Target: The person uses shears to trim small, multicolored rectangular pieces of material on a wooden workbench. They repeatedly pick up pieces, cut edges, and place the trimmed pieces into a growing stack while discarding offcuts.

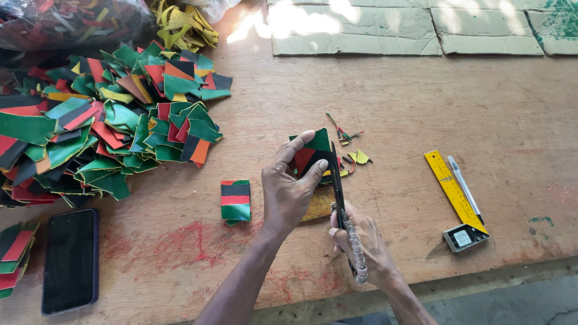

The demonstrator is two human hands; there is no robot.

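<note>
The left hand (288, 191) pinches a green, red and black striped piece (311, 154) between thumb and fingers above the wooden table (421, 120). The right hand (364, 247) closes around the handles of scissors (338, 180), whose blades lie against the piece's right edge. Small offcuts (355, 157) lie just beside. A trimmed stack (235, 200) sits left of the hands, near a large heap of pieces (102, 120). A yellow square ruler (454, 195) and a pen (465, 188) lie right; a dark phone (70, 260) lies far left.

Two bare forearms, no sleeves in sight. Left hand (288, 189) broad, knuckles creased, thumbnail short. Right hand (364, 244) lean, with raised tendons across its back. No rings, watch, gloves or bands on either wrist or any finger.
</note>
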